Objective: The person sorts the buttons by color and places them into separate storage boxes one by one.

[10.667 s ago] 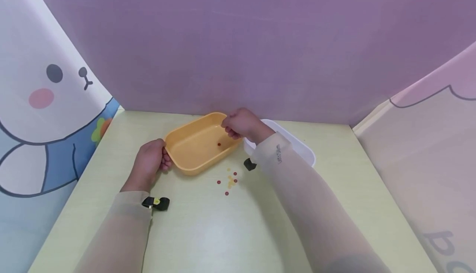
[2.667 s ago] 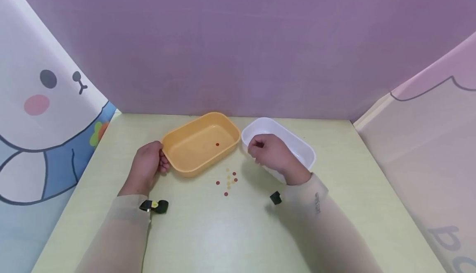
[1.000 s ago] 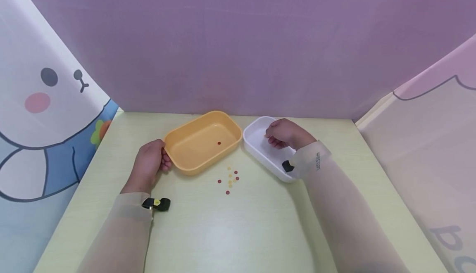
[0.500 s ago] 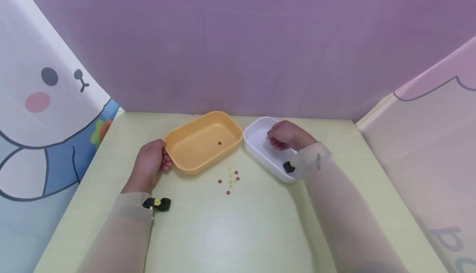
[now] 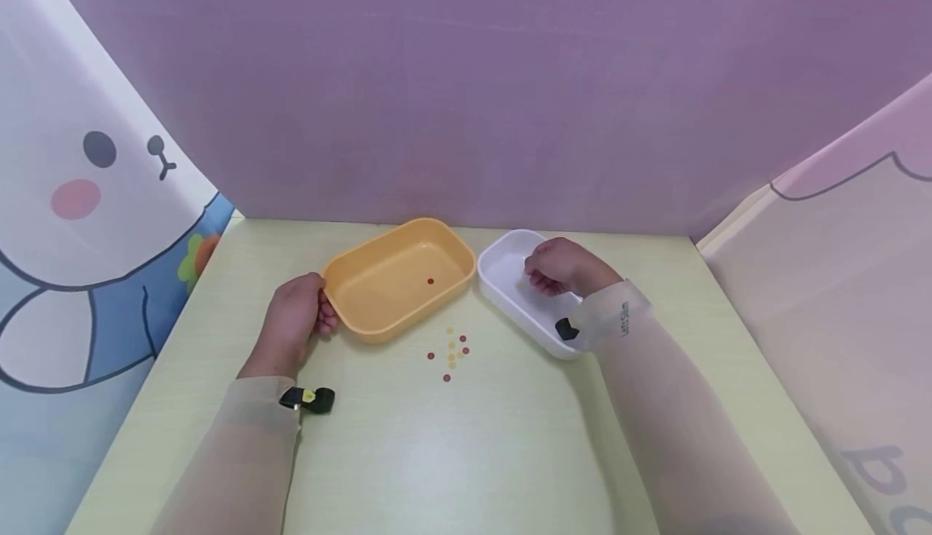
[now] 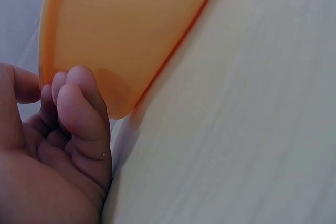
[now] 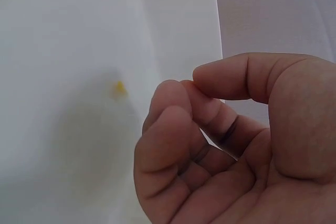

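Pale table (image 5: 408,454) under 1 orange tray (image 5: 386,282), 1 white tray (image 5: 502,264), 4 red discs (image 5: 431,355), several yellow discs (image 5: 451,346)

i see an orange tray (image 5: 386,288) and a white tray (image 5: 501,270) by the far edge of the pale yellow-green, faintly grained worktop (image 5: 437,470). a red disc (image 5: 430,282) dots the orange, a yellow disc (image 5: 520,285) the white; red discs (image 5: 466,350) and yellow discs (image 5: 451,346) speckle the worktop. the wall (image 5: 466,90) is plain purple.
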A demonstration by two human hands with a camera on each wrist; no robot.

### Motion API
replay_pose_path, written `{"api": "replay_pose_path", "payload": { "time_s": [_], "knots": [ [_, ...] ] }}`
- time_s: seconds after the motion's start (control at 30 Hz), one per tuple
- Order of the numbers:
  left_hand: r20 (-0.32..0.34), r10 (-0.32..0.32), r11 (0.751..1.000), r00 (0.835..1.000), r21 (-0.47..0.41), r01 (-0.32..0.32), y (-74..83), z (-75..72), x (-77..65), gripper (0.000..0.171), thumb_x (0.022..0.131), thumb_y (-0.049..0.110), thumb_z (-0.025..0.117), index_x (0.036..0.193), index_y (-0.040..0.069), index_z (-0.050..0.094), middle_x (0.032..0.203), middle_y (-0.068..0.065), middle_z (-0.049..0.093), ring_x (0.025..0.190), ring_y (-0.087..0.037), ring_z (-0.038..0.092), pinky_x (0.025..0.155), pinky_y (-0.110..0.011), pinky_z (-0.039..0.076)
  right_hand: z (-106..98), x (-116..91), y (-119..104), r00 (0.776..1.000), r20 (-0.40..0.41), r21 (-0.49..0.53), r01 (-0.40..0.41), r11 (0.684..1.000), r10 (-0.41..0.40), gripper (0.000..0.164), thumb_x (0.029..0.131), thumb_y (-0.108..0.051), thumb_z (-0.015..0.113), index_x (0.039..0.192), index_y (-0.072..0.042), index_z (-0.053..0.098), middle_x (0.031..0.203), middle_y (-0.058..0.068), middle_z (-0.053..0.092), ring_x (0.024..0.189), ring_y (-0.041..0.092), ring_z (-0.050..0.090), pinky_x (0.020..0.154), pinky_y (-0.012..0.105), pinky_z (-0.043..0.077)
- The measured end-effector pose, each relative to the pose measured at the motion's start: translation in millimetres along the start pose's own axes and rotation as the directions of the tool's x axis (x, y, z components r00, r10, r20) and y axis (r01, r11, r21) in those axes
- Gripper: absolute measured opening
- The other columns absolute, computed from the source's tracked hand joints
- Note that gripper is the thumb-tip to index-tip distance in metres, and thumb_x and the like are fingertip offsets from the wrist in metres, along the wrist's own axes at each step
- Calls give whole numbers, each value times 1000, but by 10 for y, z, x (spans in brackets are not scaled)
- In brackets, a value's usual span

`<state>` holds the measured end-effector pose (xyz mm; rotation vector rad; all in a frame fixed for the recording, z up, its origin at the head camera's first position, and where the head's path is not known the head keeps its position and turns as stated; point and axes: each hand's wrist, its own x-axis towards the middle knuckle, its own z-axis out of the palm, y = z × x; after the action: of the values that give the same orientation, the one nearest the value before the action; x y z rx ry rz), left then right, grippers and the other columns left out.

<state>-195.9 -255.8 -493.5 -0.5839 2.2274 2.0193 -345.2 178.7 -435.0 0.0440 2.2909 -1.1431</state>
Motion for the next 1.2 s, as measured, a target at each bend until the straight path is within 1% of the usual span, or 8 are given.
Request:
{"api": "replay_pose_path", "payload": {
  "time_s": [0.2,0.4,0.7,0.83,0.97,1.1,1.2],
  "knots": [
    [2,-9,1000,1000,6,9,18,6,-6,45,116,41,33,113,4,59,85,0,65,73,-17,65,66,-31,63,0,-14,-5,1000,-11,1,21,1000,-21,10,105,-14,64,101,-6,61,89,8,67,79,21,64,72,32,58],
    [-1,-3,1000,1000,-10,3,37,19,-29,44,115,38,34,113,1,59,82,0,65,70,-16,64,64,-30,62,6,-17,-16,1000,-3,-19,25,1000,-25,12,107,-17,63,103,-6,63,92,8,68,81,21,65,74,33,60],
    [2,-1,1000,1000,-11,1,26,-1,-25,45,116,39,35,114,1,59,84,0,65,70,-16,65,65,-31,63,20,-105,-129,996,-10,-29,88,996,-88,17,106,-16,63,110,0,66,95,10,69,82,22,67,74,31,62],
    [4,-2,1000,1000,-14,2,18,-2,-19,44,116,39,35,113,2,59,84,1,65,71,-17,65,65,-31,63,41,-220,-230,992,-23,-39,122,992,-123,17,106,-16,63,109,1,67,96,11,70,81,22,68,74,32,63],
    [-3,4,1000,1000,-22,-4,19,10,-16,42,115,37,36,111,2,59,82,1,65,69,-16,64,64,-31,62,84,-354,-307,985,-35,-54,164,985,-166,15,105,-16,62,101,-3,69,97,12,72,82,23,70,76,33,65],
    [-12,9,999,1000,-32,-10,14,21,-10,41,114,35,37,108,1,59,80,1,65,67,-15,64,62,-30,62,152,-497,-334,974,-27,-77,221,972,-223,14,103,-15,62,94,-6,67,98,13,73,82,25,71,77,35,66],
    [-13,8,999,1000,-36,-8,6,19,-8,41,114,35,37,109,0,58,80,1,65,67,-15,64,62,-30,62,220,-605,-337,964,-17,-102,263,959,-266,15,103,-16,62,93,-6,67,96,12,73,80,25,71,75,36,66]
  ]
}}
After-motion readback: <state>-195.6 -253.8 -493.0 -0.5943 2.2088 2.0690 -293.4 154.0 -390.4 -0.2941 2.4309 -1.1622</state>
